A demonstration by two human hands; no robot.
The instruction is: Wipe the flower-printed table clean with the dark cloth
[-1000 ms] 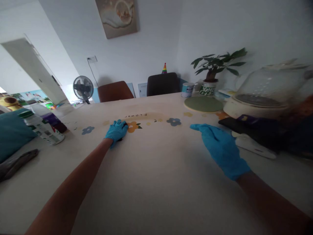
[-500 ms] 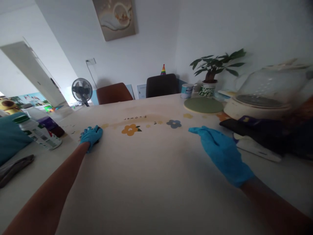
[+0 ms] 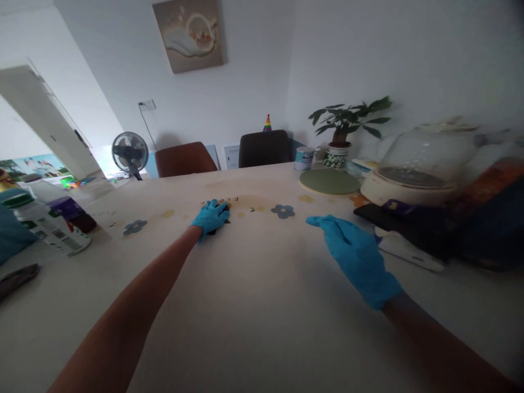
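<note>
My left hand, in a blue glove, presses down on the printed tablecloth near the middle of the table. Beneath its fingers shows a dark cloth, mostly hidden by the palm. The hand covers the orange flower and part of the printed lettering. My right hand, gloved in the same blue, is held at the right with its fingers stretched out and together, nothing visible in it. A blue printed flower lies between the two hands.
At the left stand a green-capped bottle and a purple package, with a dark grey cloth nearer me. Towards the right are a green round mat, a can, a potted plant, a glass-domed appliance and a dark object.
My left hand has slid right across the tablecloth with the dark cloth, from the left side onto the orange flower. My right hand keeps its pose. The view has shifted slightly.
</note>
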